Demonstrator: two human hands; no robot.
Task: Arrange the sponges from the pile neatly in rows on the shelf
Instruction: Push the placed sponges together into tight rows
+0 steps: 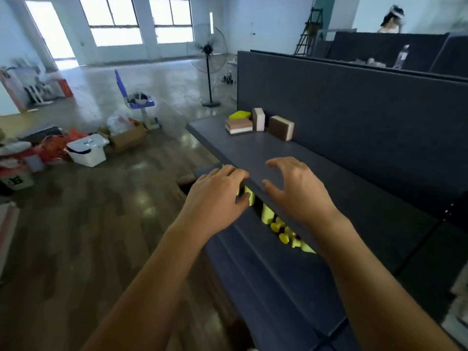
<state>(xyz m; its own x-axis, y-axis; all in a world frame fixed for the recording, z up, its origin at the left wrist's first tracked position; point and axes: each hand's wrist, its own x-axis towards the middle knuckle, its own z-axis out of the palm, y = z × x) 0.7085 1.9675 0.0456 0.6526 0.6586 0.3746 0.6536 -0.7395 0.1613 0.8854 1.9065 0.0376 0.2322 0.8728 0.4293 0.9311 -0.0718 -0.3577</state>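
Yellow sponge (250, 197) gripped by left hand (215, 193) at shelf (253, 150) edge; right hand (298, 191) spread wide, holding nothing.

Standing here, I can't properly read any writing in the room. The one mark I can pick out is a bold black character, perhaps two, printed on the front of a pale boxy container (15, 180) that sits on the brown wooden floor (76, 224) at the far left edge. It is too small and blurred to make out.
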